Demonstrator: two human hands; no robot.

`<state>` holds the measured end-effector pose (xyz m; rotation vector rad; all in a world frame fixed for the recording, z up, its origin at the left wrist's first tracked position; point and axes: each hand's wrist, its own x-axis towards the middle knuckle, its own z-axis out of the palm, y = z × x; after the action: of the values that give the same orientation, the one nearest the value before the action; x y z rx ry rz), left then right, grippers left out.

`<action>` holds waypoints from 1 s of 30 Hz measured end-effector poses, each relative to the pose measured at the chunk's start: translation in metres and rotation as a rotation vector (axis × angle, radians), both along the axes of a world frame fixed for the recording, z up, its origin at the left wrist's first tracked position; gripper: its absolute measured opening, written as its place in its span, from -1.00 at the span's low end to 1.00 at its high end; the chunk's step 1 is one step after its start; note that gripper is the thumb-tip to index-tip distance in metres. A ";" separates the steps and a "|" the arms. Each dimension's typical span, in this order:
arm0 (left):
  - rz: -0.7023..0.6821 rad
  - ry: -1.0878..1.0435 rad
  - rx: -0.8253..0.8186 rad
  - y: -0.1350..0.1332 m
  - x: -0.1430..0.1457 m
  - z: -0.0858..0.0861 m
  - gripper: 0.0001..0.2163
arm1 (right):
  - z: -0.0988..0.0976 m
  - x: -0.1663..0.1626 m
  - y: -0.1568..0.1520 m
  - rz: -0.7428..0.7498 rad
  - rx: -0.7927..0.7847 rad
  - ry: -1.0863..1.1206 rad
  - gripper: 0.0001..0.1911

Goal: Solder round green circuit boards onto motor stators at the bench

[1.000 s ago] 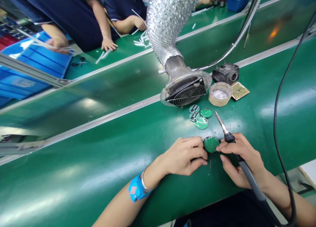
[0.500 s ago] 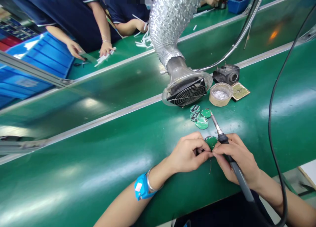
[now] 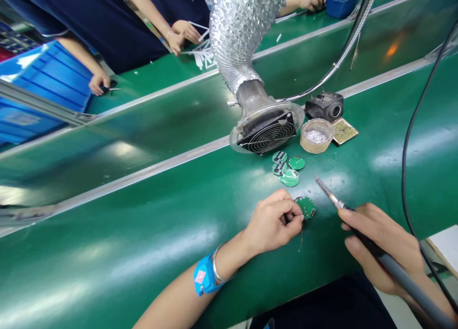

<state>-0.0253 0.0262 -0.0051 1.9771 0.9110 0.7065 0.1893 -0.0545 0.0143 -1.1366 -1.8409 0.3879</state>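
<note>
My left hand (image 3: pixel 277 221) pinches the left edge of a round green circuit board (image 3: pixel 307 207) just above the bench. A thin wire (image 3: pixel 301 240) hangs below its fingertips. In my right hand (image 3: pixel 384 248) is a soldering iron (image 3: pixel 332 195), its metal tip pointing up and left, apart from the board. Beyond the held board lie several more round boards: a plain green one (image 3: pixel 296 163), a lower green one (image 3: pixel 289 177) and some with dark parts (image 3: pixel 279 157). A blue wrist strap (image 3: pixel 205 275) is round my left wrist.
A fume extractor fan (image 3: pixel 268 133) on a silver duct (image 3: pixel 246 33) hangs over the bench. Behind the boards stand a round tub of metal shavings (image 3: pixel 317 136), a square sponge tray (image 3: pixel 344 131) and a dark holder (image 3: pixel 325 106). A black cable (image 3: pixel 404 176) runs at right. Co-workers' hands (image 3: pixel 179 37) work across the line.
My right hand has drawn back to the right with the soldering iron, away from the board and my left hand. The left hand keeps its pinch. Across the line, a co-worker's hands have shifted.
</note>
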 end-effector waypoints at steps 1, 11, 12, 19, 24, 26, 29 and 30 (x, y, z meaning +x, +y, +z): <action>-0.013 -0.005 0.010 0.000 0.000 0.000 -0.94 | 0.005 0.004 -0.005 0.014 -0.016 -0.016 -0.51; -0.018 -0.033 0.084 -0.001 -0.001 -0.002 -0.93 | 0.007 0.000 -0.013 0.094 -0.058 0.008 -0.70; -0.016 -0.029 0.088 -0.001 -0.001 -0.001 -0.93 | 0.006 -0.002 -0.012 0.092 -0.048 0.008 -0.70; -0.003 -0.007 0.115 -0.002 0.000 -0.001 -0.94 | 0.006 0.000 -0.012 0.096 -0.038 -0.031 -0.72; 0.019 -0.007 0.120 -0.004 0.001 -0.003 -0.95 | 0.003 0.001 -0.013 0.096 -0.035 -0.019 -0.70; 0.022 -0.004 0.116 -0.005 0.001 -0.003 -0.95 | 0.001 0.001 -0.012 0.107 -0.040 -0.004 -0.70; 0.021 0.001 0.120 -0.005 0.001 -0.002 -0.94 | 0.001 0.002 -0.014 0.123 -0.058 0.009 -0.69; 0.019 0.001 0.123 -0.005 0.001 -0.002 -0.94 | 0.002 0.003 -0.015 0.119 -0.063 0.012 -0.69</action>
<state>-0.0240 0.0214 -0.0070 2.0792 0.9066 0.7896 0.1923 -0.0691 0.0163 -1.0677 -1.9021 0.5233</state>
